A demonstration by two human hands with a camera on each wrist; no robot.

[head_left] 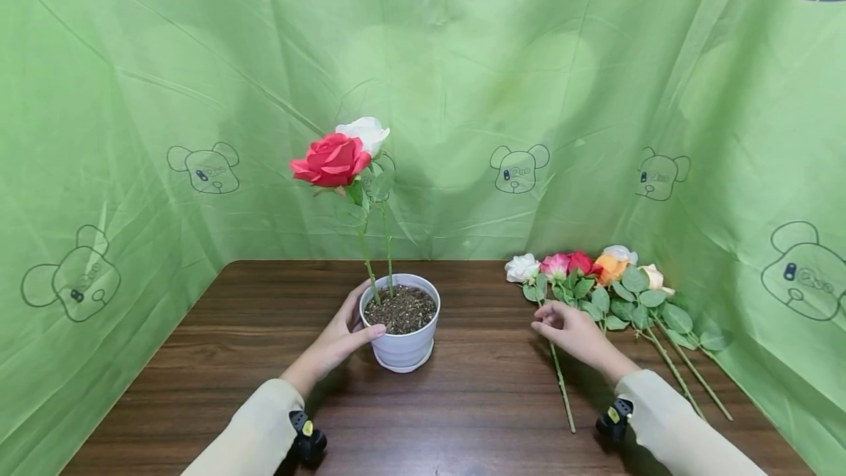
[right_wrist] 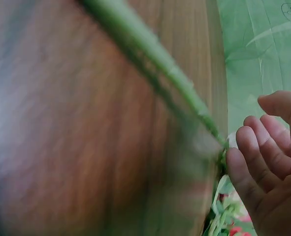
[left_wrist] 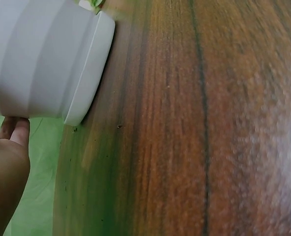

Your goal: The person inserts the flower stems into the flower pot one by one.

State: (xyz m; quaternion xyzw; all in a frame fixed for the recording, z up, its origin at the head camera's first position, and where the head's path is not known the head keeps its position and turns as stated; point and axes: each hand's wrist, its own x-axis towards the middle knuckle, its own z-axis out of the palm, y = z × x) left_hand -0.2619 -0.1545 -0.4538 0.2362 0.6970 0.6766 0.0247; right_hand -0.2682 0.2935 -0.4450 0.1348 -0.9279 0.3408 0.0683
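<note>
Left hand [head_left: 333, 340] clasping round white ribbed pot [head_left: 402, 352], frame centre; right hand [head_left: 578, 333] hovering by thin green stem [head_left: 561, 382], fingers parted. Red fabric-like rose [head_left: 333, 160], white rose [head_left: 367, 133] standing potted; loose multicoloured roses [head_left: 609, 270], right, apparently awaiting potting.

So we've got a pot [head_left: 403, 350] on the table [head_left: 463, 417], two roses [head_left: 333, 160] in its soil [head_left: 410, 313]. Loose flowers [head_left: 609, 269] lie to its right, and we see a curtain [head_left: 429, 79] behind everything.

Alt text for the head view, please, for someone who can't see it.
A person's left hand holds a white pot of soil with a red rose and a white rose standing in it; the right hand is at the stem of another white rose, lying beside more flowers on a brown table.
</note>
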